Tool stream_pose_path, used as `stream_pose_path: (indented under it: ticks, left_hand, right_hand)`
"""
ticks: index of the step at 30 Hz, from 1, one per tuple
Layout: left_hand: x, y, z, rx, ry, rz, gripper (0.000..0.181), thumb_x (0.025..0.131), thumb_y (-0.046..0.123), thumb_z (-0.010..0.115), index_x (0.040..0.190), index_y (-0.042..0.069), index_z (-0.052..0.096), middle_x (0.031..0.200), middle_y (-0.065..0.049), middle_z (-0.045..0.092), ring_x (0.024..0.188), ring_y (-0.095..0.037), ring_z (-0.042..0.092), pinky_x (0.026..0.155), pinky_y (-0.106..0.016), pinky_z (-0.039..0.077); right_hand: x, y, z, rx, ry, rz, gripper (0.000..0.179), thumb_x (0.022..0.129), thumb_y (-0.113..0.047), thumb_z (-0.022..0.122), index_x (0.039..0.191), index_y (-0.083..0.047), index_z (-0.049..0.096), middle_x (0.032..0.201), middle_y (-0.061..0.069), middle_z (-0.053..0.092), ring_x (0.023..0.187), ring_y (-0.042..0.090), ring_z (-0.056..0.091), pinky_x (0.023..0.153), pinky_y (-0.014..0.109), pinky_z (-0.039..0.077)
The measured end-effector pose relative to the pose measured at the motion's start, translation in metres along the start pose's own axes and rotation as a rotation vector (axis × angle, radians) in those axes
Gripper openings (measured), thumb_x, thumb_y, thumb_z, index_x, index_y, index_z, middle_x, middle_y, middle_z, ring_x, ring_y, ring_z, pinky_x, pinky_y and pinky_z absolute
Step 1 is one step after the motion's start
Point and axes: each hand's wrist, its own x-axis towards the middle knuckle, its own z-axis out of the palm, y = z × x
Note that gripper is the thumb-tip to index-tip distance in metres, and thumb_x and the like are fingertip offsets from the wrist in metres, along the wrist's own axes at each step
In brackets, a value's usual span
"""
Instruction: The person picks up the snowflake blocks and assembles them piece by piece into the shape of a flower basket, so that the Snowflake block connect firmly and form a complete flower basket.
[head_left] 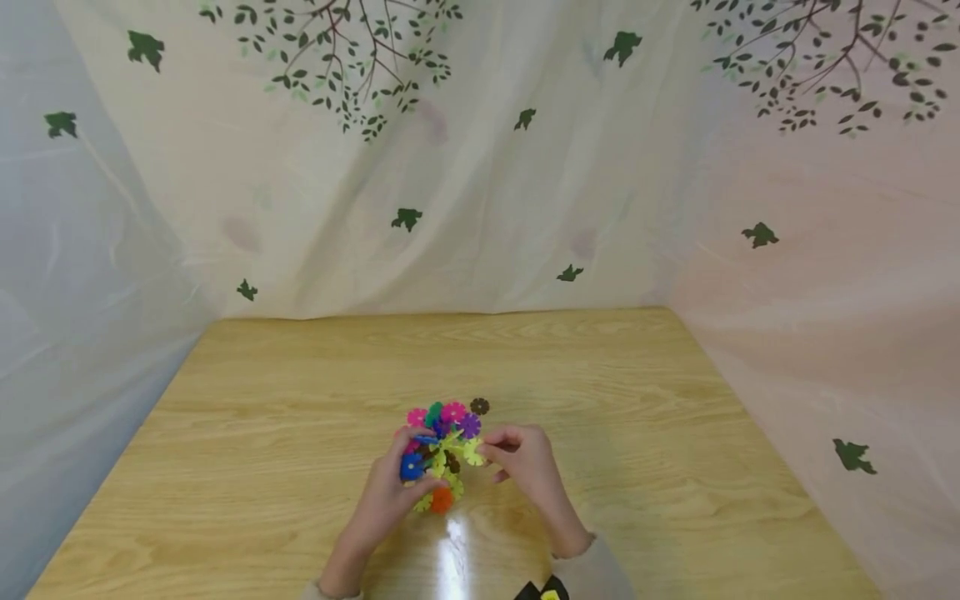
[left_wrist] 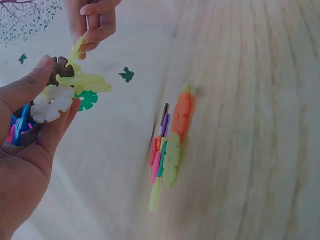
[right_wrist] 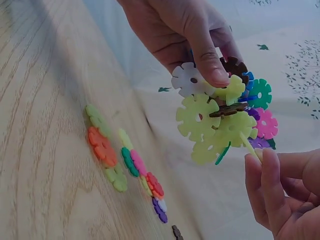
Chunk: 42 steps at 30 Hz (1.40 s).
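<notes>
My left hand [head_left: 392, 477] holds a cluster of interlocked flower-shaped plastic discs [right_wrist: 188, 122], thumb on top of it. White, yellow, brown, green, pink, purple and blue discs join at angles, and the palm hides part of them in the left wrist view. My right hand [head_left: 531, 463] pinches a yellow notched disc [right_wrist: 249, 146] between thumb and fingers, seen edge-on in the right wrist view. Its inner edge meets the yellow side of the cluster. Both hands are raised over the table.
Loose discs lie on the wooden table [head_left: 285, 417] below the hands, among them an orange disc [right_wrist: 101, 146], a purple disc [right_wrist: 159, 211] and a dark brown disc [head_left: 479, 406]. A pale curtain [head_left: 480, 167] with printed leaves and birds closes off the back and sides.
</notes>
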Motion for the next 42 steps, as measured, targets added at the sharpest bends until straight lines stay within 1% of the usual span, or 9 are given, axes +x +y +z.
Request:
stream_pose_path:
  ticks: [3, 8, 15, 19, 23, 28, 32, 35, 42]
  left_hand:
    - [0.0, 0.002, 0.004, 0.054, 0.005, 0.022, 0.06, 0.068, -0.005, 0.079, 0.122, 0.002, 0.053, 0.117, -0.019, 0.065, 0.101, -0.036, 0.066, 0.086, -0.031, 0.059]
    - [0.0, 0.006, 0.01, 0.125, 0.043, -0.009, 0.061, 0.067, -0.005, 0.081, 0.121, 0.004, 0.056, 0.114, -0.012, 0.068, 0.102, -0.032, 0.067, 0.089, -0.033, 0.058]
    - [0.001, 0.002, 0.012, 0.005, 0.103, -0.139, 0.06, 0.067, 0.001, 0.083, 0.121, 0.008, 0.056, 0.115, -0.013, 0.067, 0.101, -0.028, 0.067, 0.086, -0.025, 0.057]
    - [-0.001, -0.004, 0.014, -0.035, 0.141, -0.195, 0.06, 0.068, 0.005, 0.084, 0.12, 0.007, 0.055, 0.119, -0.014, 0.064, 0.107, -0.03, 0.063, 0.09, -0.024, 0.054]
    - [-0.004, -0.007, 0.007, -0.036, 0.177, -0.249, 0.058, 0.069, 0.009, 0.084, 0.119, 0.007, 0.055, 0.118, -0.013, 0.063, 0.107, -0.021, 0.061, 0.091, -0.02, 0.051]
    - [-0.007, -0.009, -0.009, 0.006, 0.284, -0.285, 0.055, 0.069, 0.007, 0.084, 0.117, 0.005, 0.056, 0.116, -0.013, 0.065, 0.104, -0.003, 0.057, 0.092, -0.014, 0.047]
    - [-0.009, -0.011, -0.019, -0.072, 0.345, -0.355, 0.055, 0.07, 0.001, 0.083, 0.118, 0.003, 0.055, 0.118, -0.015, 0.062, 0.096, 0.002, 0.058, 0.084, -0.014, 0.052]
    - [-0.009, -0.013, -0.023, -0.093, 0.365, -0.387, 0.056, 0.07, 0.001, 0.083, 0.118, 0.002, 0.054, 0.121, -0.015, 0.06, 0.097, 0.002, 0.056, 0.085, -0.012, 0.05]
    - [-0.011, -0.015, -0.024, -0.085, 0.385, -0.369, 0.055, 0.069, 0.0, 0.083, 0.115, 0.001, 0.054, 0.12, -0.016, 0.061, 0.1, 0.0, 0.055, 0.088, -0.011, 0.048]
  right_hand:
    - [-0.001, 0.001, 0.0, -0.031, 0.008, -0.005, 0.014, 0.085, -0.004, 0.071, 0.094, 0.007, 0.071, 0.086, 0.019, 0.072, 0.07, 0.024, 0.068, 0.051, 0.028, 0.059]
    - [-0.002, 0.002, 0.001, -0.028, 0.011, -0.001, 0.014, 0.086, -0.004, 0.07, 0.096, 0.006, 0.072, 0.087, 0.018, 0.071, 0.075, 0.029, 0.068, 0.053, 0.029, 0.059]
    - [-0.001, 0.002, 0.004, 0.146, 0.056, 0.058, 0.025, 0.087, -0.007, 0.071, 0.103, 0.01, 0.069, 0.098, 0.02, 0.072, 0.076, 0.013, 0.067, 0.056, 0.03, 0.061]
    - [-0.001, 0.004, 0.005, 0.181, 0.054, 0.058, 0.029, 0.089, -0.011, 0.07, 0.107, 0.011, 0.066, 0.097, 0.017, 0.071, 0.078, 0.011, 0.066, 0.057, 0.03, 0.061]
    - [0.001, 0.01, 0.004, 0.174, 0.032, 0.057, 0.033, 0.092, -0.014, 0.066, 0.111, 0.012, 0.063, 0.095, 0.018, 0.071, 0.08, 0.013, 0.068, 0.062, 0.034, 0.062]
    - [0.009, 0.024, 0.004, -0.003, -0.097, 0.059, 0.026, 0.09, -0.012, 0.067, 0.108, 0.007, 0.067, 0.096, 0.018, 0.071, 0.081, 0.015, 0.067, 0.064, 0.031, 0.061]
    - [0.013, 0.036, 0.007, -0.26, -0.274, 0.007, 0.017, 0.088, -0.009, 0.068, 0.102, 0.0, 0.069, 0.095, 0.012, 0.07, 0.083, 0.015, 0.063, 0.064, 0.023, 0.057]
    - [0.013, 0.04, 0.012, -0.368, -0.363, -0.035, 0.016, 0.084, -0.007, 0.071, 0.099, -0.001, 0.069, 0.091, 0.008, 0.068, 0.082, 0.013, 0.06, 0.068, 0.02, 0.055]
    - [0.006, 0.033, 0.031, -0.66, -0.343, -0.104, 0.036, 0.073, -0.029, 0.083, 0.1, -0.01, 0.067, 0.086, -0.004, 0.058, 0.075, 0.007, 0.05, 0.065, 0.02, 0.046]
